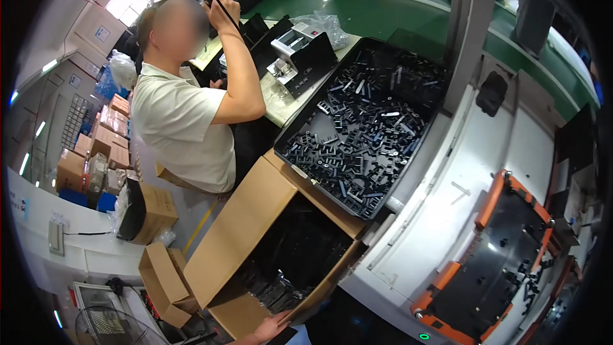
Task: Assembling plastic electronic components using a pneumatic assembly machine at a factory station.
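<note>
My left hand comes in at the lower edge, its fingers closed over the near rim of an open cardboard box. Inside the box is dark content, with some shiny clear plastic toward its near end. My right hand is out of view. Just beyond the box stands a large black tray holding a loose heap of many small black plastic parts.
A co-worker stands at the far left, one hand raised to a cabled tool. A small machine sits on the bench beside them. On the right, an orange-edged black fixture plate lies on a white machine bed. A smaller open carton is at lower left.
</note>
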The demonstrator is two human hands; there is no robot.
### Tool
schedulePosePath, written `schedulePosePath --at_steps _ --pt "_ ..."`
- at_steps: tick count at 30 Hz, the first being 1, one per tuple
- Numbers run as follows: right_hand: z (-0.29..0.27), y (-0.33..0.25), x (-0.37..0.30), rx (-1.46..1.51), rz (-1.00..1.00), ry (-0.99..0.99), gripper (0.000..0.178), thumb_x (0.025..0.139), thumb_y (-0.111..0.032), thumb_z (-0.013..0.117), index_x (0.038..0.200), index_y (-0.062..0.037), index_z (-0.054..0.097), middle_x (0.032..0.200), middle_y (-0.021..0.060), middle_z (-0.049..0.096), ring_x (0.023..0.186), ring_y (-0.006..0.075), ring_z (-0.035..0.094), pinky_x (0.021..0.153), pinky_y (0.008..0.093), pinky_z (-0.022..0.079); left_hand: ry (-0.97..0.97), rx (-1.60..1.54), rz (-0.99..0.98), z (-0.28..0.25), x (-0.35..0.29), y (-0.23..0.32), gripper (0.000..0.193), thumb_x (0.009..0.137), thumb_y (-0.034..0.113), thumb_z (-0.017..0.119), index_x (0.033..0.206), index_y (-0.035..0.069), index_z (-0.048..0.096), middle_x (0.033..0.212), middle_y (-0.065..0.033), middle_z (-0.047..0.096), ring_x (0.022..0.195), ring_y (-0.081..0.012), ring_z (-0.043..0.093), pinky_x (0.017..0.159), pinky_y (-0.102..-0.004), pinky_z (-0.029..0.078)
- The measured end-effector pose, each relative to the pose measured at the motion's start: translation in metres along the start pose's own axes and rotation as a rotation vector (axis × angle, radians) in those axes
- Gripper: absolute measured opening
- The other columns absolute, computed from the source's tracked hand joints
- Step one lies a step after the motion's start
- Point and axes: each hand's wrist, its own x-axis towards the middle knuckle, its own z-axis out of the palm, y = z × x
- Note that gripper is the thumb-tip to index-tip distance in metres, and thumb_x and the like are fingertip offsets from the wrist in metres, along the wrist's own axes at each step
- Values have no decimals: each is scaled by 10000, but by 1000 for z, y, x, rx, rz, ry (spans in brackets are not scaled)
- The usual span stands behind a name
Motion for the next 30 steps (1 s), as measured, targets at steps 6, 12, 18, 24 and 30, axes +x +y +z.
schedulePosePath --at_steps 6,12,18,24,30 --pt "-55 1 -32 -72 54 127 369 796 -235 581 1069 13 580 1011 202 609 949 287 602 762 423 480 68 62 118 7 16 -12 473 855 314 577 1261 82 509 1151 -192 589 1018 -368 584 854 -417 490" --pt "-96 14 -20 -129 59 266 362 788 -234 588 1053 13 584 993 197 608 935 279 601 754 420 477 283 828 78 35 37 -14 421 907 275 507 1247 28 520 1142 -225 588 1066 -354 555 901 -372 442" --pt "-105 37 4 -190 17 294 355 781 -233 595 1037 13 587 976 193 606 921 272 600 745 416 474 288 891 -73 32 29 -37 442 911 323 496 1244 34 528 1164 -224 583 1076 -368 555 903 -394 443" --pt "-40 68 7 -179 13 296 349 773 -232 602 1022 13 591 959 188 605 908 265 599 737 413 472 149 70 167 4 28 -18 491 814 342 643 1226 94 546 1037 -200 642 976 -351 622 825 -406 507" --pt "74 93 -24 -68 65 359 343 765 -231 609 1006 13 594 941 184 603 894 258 597 729 410 469 255 102 269 0 24 -12 427 801 282 652 1153 50 583 984 -213 648 940 -355 632 806 -400 509"
